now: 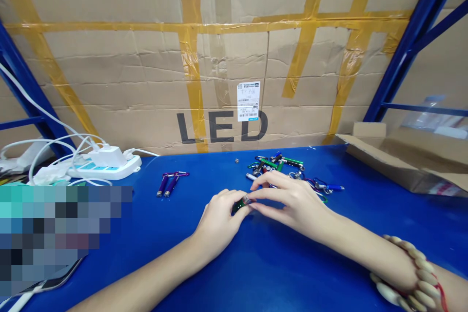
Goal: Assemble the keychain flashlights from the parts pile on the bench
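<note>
Partly hidden, a small green flashlight [238,205] sat just below the centre of the frame, its barrel mostly covered by the left hand [218,215], whose fingers were curled closed around it. At its silver end the right hand [290,200] had thumb and forefinger nearly together, apparently pinching the tip, though the contact was too small to be sure. That hand also blocked part of a jumble of keychain flashlights [280,165] right of centre. Mosaic blocks masked most of a flat device [58,280] at lower left, cut off by the edge. Across the middle, the cardboard [146,78] read "LED" in black capitals; an upside-down shipping label [248,100], its fine print illegible, overlapped the D.
</note>
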Demonstrator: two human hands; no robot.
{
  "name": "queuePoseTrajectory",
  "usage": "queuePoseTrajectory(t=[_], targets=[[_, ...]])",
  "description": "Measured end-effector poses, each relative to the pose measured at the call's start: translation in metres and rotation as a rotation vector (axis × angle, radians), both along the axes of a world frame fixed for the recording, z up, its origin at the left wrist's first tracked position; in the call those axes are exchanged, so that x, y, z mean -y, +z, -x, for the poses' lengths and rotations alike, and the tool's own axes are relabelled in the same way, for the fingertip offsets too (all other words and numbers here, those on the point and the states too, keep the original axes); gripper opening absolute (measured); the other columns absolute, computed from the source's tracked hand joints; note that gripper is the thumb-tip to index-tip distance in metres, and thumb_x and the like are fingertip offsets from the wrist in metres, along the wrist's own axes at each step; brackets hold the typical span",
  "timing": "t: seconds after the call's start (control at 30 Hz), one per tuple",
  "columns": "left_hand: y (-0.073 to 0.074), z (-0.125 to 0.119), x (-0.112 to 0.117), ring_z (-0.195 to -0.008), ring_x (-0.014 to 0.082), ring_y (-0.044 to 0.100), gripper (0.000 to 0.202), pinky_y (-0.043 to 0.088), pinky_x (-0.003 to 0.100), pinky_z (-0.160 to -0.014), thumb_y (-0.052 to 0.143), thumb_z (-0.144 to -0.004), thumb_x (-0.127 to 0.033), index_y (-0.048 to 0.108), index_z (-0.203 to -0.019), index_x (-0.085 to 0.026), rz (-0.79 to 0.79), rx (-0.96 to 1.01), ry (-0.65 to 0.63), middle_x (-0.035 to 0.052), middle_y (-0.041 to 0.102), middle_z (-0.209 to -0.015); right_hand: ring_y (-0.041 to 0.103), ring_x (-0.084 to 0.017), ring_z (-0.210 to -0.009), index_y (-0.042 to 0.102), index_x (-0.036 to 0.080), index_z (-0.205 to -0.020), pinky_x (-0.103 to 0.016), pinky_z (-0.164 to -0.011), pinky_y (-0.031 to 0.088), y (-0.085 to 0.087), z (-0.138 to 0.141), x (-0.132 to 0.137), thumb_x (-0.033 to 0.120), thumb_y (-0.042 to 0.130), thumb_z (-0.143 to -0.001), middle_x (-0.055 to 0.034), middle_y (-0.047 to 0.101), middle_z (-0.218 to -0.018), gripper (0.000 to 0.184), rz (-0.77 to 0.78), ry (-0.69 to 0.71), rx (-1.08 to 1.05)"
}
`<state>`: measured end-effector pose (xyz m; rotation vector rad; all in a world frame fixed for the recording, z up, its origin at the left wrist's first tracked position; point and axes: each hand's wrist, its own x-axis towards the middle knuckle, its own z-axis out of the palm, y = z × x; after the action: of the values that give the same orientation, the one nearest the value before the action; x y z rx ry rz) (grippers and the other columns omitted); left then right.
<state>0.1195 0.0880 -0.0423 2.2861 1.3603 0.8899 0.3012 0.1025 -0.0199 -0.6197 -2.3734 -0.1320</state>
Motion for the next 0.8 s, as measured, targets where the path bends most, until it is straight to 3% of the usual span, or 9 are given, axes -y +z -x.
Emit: queuePoseTrajectory(t=[0.2,0.3,0.37,0.5,0.63,0.8], targets=[[0.001,-0.002,0.0,-0.068,0.0167,0.05,0.019,0.033,0.025,-0.059,0.049,-0.086,-0.027,0.062,-0.076,-0.019,0.02,0.015,0.019,0.0006,0.062,-0.07,0.058,-0.014,-0.084,0.063,0.021,-0.081,-0.023,-0.072,0.047,0.008,-0.003,0.0,0.03,0.053,-0.088,-0.0023,0.061,-0.09,0.015,0.041,-0.076,-0.051],[0.002,-0.002,0.001,-0.068,0.0169,0.052,0.019,0.035,0.025,-0.06,0.046,-0.086,-0.029,0.063,-0.088,-0.021,0.086,0.07,0.039,0.0002,0.063,-0.071,0.058,-0.014,-0.081,0.064,0.022,-0.087,-0.021,-0.063,0.046,0.015,-0.015,-0.01,0.029,0.051,-0.088,-0.002,0.063,-0.09,0.015,-0.075,-0.32,-0.058],[0.003,-0.002,0.001,-0.069,0.017,0.053,0.021,0.036,0.025,-0.06,0.044,-0.087,-0.029,0.062,-0.095,-0.022,0.121,0.096,0.053,-0.0001,0.064,-0.072,0.058,-0.016,-0.085,0.065,0.023,-0.093,-0.022,-0.056,0.043,0.018,-0.026,-0.021,0.022,0.054,-0.085,-0.0019,0.064,-0.092,0.014,-0.147,-0.516,0.045],[0.004,-0.002,0.002,-0.071,0.0172,0.054,0.02,0.037,0.025,-0.061,0.043,-0.087,-0.027,0.062,-0.094,-0.023,0.134,0.121,0.081,0.0001,0.064,-0.078,0.058,-0.02,-0.091,0.069,0.027,-0.089,-0.022,-0.051,0.039,0.016,-0.044,-0.04,0.014,0.059,-0.079,-0.0004,0.064,-0.093,0.019,0.018,-0.803,0.308],[0.006,-0.001,0.003,-0.08,0.0178,0.054,0.021,0.04,0.027,-0.069,0.044,-0.087,-0.022,0.064,-0.092,-0.022,0.036,0.147,0.057,0.0018,0.063,-0.09,0.057,-0.022,-0.095,0.069,0.025,-0.092,-0.023,-0.054,0.039,0.006,-0.049,-0.049,0.02,0.058,-0.082,-0.0033,0.064,-0.096,0.016,0.195,-0.877,0.468],[0.008,0.0,0.004,-0.088,0.0189,0.053,0.024,0.04,0.029,-0.076,0.043,-0.087,-0.016,0.065,-0.095,-0.022,-0.011,0.168,0.013,0.0033,0.062,-0.093,0.059,-0.022,-0.089,0.07,0.025,-0.079,-0.023,-0.051,0.037,0.0,-0.049,-0.052,0.019,0.056,-0.082,-0.0034,0.065,-0.087,0.016,0.231,-0.879,0.485]])
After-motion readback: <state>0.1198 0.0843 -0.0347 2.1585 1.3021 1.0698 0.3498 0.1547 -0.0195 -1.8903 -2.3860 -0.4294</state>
